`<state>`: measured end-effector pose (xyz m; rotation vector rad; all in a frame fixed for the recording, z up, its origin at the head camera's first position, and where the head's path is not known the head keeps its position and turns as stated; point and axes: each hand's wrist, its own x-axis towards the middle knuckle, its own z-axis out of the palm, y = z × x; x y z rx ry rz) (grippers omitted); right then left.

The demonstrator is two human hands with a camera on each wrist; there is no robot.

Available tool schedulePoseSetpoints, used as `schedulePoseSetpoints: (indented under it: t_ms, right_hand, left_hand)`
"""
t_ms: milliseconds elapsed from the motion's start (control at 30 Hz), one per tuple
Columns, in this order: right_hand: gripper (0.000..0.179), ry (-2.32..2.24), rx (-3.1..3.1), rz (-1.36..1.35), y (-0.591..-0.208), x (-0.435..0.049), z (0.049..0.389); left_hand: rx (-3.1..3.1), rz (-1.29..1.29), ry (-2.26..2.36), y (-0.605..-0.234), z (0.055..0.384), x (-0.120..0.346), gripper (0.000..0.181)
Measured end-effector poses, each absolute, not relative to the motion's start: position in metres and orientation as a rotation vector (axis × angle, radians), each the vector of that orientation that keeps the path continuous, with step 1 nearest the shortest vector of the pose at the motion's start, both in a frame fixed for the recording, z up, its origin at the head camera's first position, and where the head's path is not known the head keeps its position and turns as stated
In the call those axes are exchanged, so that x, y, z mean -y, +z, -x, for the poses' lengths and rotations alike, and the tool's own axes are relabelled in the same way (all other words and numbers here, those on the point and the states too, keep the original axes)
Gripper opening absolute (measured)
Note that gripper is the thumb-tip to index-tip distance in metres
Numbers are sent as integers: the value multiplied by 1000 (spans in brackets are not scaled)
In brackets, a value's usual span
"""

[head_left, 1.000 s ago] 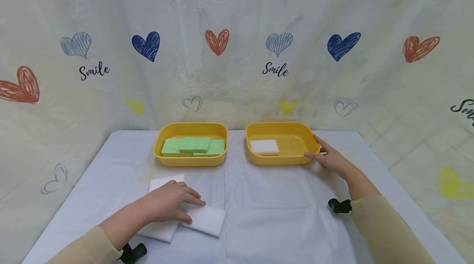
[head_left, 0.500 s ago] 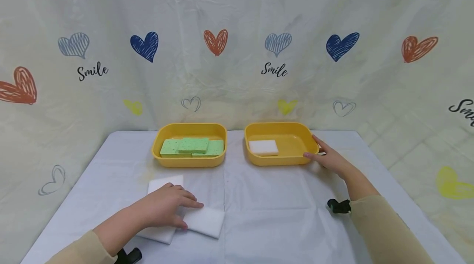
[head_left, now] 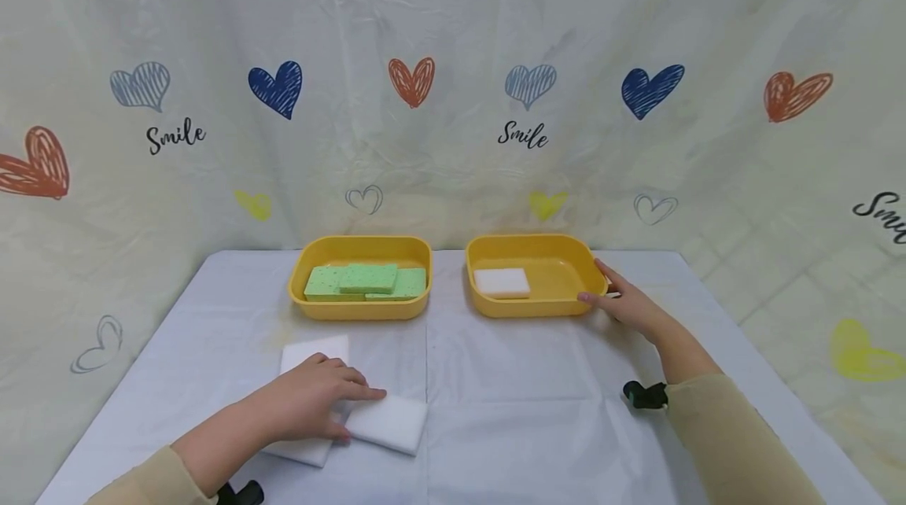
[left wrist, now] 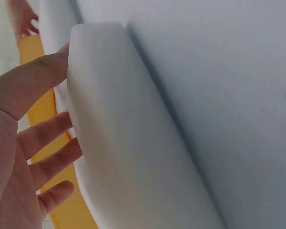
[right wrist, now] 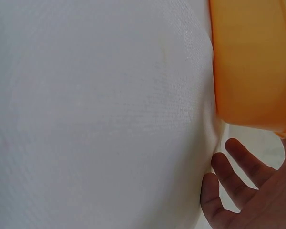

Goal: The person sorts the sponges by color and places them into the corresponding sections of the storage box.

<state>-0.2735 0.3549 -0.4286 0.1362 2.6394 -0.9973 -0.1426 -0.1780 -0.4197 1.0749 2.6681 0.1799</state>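
My left hand point(head_left: 311, 403) is over the white sponges on the left of the table, fingers spread loosely. Its index fingertip lies at the far edge of one white sponge point(head_left: 389, 424), and the thumb tip is by that sponge's near left corner. Another white sponge surface point(head_left: 314, 349) shows beyond the hand, partly hidden by it. In the left wrist view, the white sponge point(left wrist: 119, 124) fills the middle beside the fingers. My right hand point(head_left: 630, 304) holds the right end of a yellow tray point(head_left: 545, 306), thumb at the front rim. One white sponge point(head_left: 501, 283) lies inside at left.
A second yellow tray point(head_left: 357, 310) stands to the left, with green sponges point(head_left: 368, 278) inside. White cloth point(head_left: 524, 395) covers the table. Behind it hangs a pale curtain point(head_left: 453, 167) printed with hearts and lettering. A black wrist mount point(head_left: 646, 395) shows by the right sleeve.
My left hand has drawn slightly left and its thumb has slid off the white sponge to its near left corner. The right hand stays at the tray, and the view has shifted a little.
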Motion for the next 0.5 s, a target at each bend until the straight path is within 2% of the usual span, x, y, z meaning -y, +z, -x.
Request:
schedulePoseSetpoints:
  t_ms: [500]
  right_hand:
    - [108,-996,-2644,-140,-427,-353,272]
  left_hand:
    - [-2658,-1098,208,-419,144,178,63]
